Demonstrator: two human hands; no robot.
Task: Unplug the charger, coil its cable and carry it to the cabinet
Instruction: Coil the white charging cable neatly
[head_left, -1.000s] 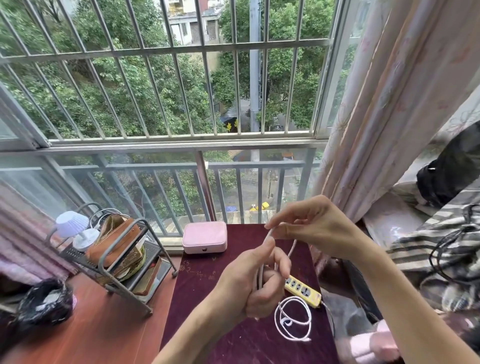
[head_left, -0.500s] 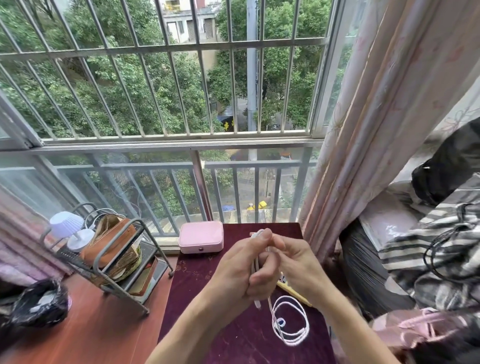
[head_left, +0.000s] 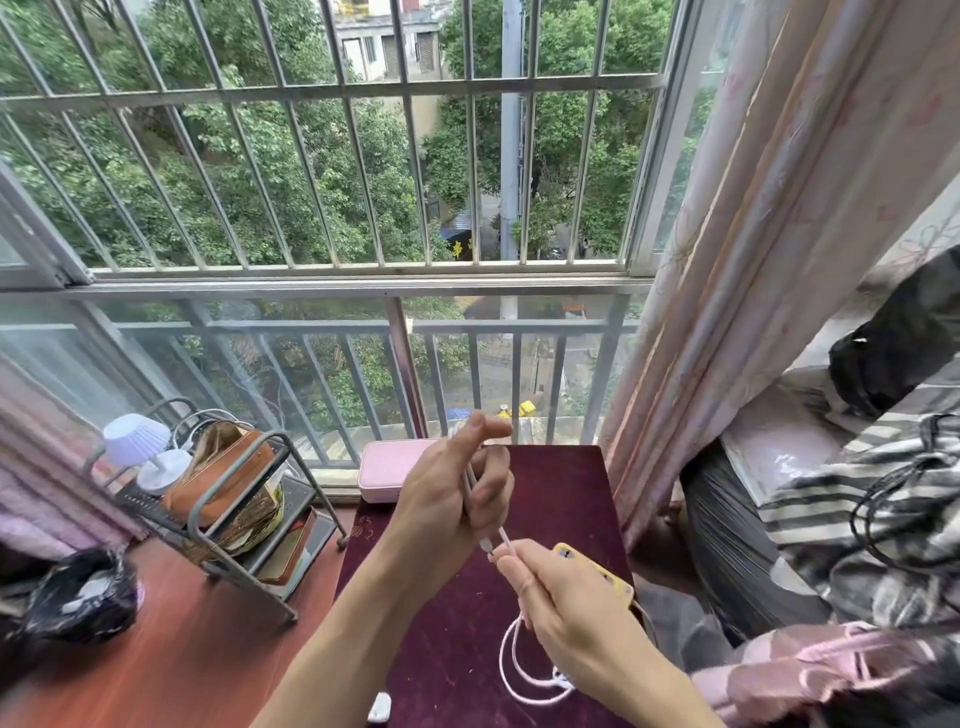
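Note:
My left hand (head_left: 449, 499) is raised over the maroon table (head_left: 561, 499) and grips several gathered loops of the white charger cable (head_left: 506, 540). Just below it, my right hand (head_left: 566, 608) pinches the same cable between thumb and fingers. The loose remainder of the cable lies in a curl (head_left: 511, 670) on the table under my right wrist. A small white block, possibly the charger plug (head_left: 380, 707), lies at the table's near edge. A yellow power strip (head_left: 597, 571) lies behind my right hand, partly covered by it.
A pink box (head_left: 382, 470) stands at the table's far edge by the barred window. A metal rack (head_left: 228, 514) with a brown bag and small lamp stands on the wooden surface at left. A curtain (head_left: 753, 260) and striped bedding (head_left: 857, 493) fill the right.
My right hand has dropped from beside the left hand's fingertips to below it, drawing cable down toward the table. The left hand stayed raised, holding its loops.

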